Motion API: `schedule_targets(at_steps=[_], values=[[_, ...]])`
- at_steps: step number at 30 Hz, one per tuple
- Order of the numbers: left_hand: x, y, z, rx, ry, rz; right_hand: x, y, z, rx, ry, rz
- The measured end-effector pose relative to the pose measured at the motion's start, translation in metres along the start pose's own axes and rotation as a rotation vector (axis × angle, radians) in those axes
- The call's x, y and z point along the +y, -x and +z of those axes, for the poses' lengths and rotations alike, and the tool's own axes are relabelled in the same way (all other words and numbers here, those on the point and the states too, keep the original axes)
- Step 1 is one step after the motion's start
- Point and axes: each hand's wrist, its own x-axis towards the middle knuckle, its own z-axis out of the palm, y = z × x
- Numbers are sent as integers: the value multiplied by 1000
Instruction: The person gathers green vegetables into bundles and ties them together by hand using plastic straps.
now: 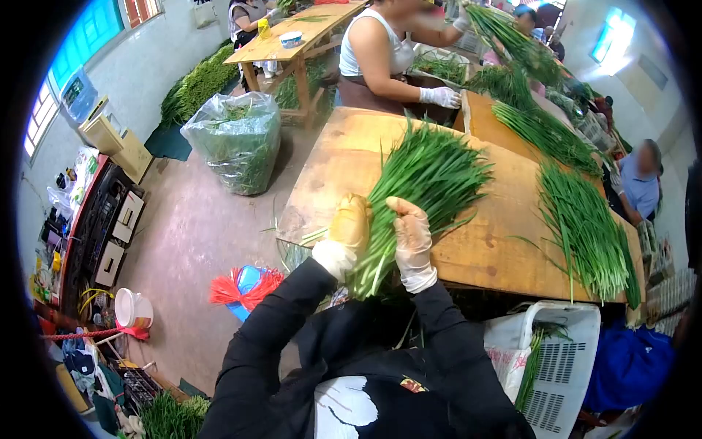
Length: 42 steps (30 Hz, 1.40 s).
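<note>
A large bunch of green leafy stalks (pixel 431 172) lies tilted over the near edge of the wooden table (pixel 329 161), white stalk ends toward my body. My left hand (pixel 346 230), in a stained glove, is wrapped round the bunch's left side. At its right side is my right hand (pixel 411 241), also gloved, with fingers curled and thumb and fingertips pressed together near the stalks; whether a stalk is pinched there is too small to tell. More stalks lie in a flat pile (pixel 585 227) on the table's right part.
A white crate (pixel 563 366) stands below the table at right. Red ties (pixel 248 289) lie over a blue stool at lower left. A clear bag of greens (pixel 238 146) stands on the floor. Across the table, a person (pixel 376 55) handles stalks.
</note>
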Motion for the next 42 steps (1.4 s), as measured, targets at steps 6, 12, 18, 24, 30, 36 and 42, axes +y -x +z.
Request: schedule_targets(at_steps=[6, 12, 18, 24, 30, 36, 42], values=[[-16, 4, 19, 64, 241, 16, -2, -32, 7, -351, 584, -603], [-27, -7, -22, -200, 535, -326, 16, -40, 11, -495, 368, -39], [-37, -12, -35, -354, 1028, -618, 20, -59, 16, -847, 674, -45], [-52, -3, -27, -343, 1257, -514, 16, -70, 22, -1057, 798, 26], [-59, 1, -19, -281, 1379, -470, 32, -67, 22, -1070, 786, 89], [-56, -8, -18, -194, 1204, -717, 19, -77, 17, -1190, 739, -2], [-60, -2, -15, -205, 1288, -587, 21, -71, 26, -1090, 839, 59]])
